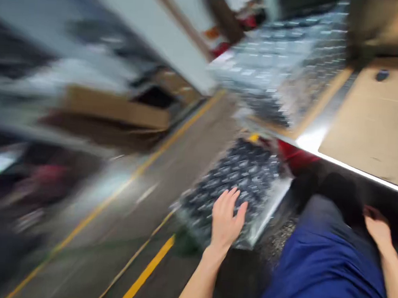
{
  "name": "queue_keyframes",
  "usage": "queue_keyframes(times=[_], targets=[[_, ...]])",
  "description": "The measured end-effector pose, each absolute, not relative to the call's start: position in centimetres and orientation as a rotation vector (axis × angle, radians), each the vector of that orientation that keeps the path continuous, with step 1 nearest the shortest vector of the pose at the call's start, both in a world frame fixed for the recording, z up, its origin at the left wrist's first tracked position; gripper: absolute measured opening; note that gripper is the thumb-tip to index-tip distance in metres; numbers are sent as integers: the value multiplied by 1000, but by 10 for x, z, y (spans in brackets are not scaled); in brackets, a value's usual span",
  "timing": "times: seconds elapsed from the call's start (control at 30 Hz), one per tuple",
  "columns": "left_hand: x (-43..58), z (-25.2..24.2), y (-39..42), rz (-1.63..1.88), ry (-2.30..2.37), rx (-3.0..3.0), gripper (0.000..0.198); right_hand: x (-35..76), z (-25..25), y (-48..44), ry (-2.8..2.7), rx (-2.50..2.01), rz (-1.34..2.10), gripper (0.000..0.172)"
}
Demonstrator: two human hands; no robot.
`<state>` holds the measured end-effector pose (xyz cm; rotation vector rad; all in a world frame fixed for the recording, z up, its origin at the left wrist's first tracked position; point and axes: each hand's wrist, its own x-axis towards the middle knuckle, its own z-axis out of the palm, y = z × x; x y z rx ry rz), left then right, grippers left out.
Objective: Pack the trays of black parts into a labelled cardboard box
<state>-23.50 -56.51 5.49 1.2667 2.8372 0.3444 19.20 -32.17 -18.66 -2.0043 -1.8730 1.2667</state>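
Note:
My left hand (227, 217) reaches out with its fingers stretched and the thumb apart. It is over a clear plastic-wrapped load of dark, shiny lumps (243, 170), low beside the workbench; whether it touches the plastic, I cannot tell. My right hand (379, 229) hangs beside my dark blue clothing (327, 267), near the bench's front edge. Its fingers are in shadow and blurred, and nothing can be made out in them. On the bench lies a flat cardboard sheet (374, 120) with a small dark round object (382, 74) on it.
A large pile wrapped in clear, bubbly plastic (276, 68) stands at the bench's left end. An open cardboard box (116, 109) is at the far left, blurred. Yellow lines (147, 272) run along the grey floor (170, 174). A white wall or pillar (159, 32) rises behind.

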Motion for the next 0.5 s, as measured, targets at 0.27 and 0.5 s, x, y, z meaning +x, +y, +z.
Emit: queue_keyframes(times=[0.27,0.5], targets=[[-48,-80,-488,482,1332,1864,32,378,-96,-413,-1393,-2164,457,35],[-16,-99,-426,123,973,2093,40,568,-64,-573,-48,-3150,-129,68]])
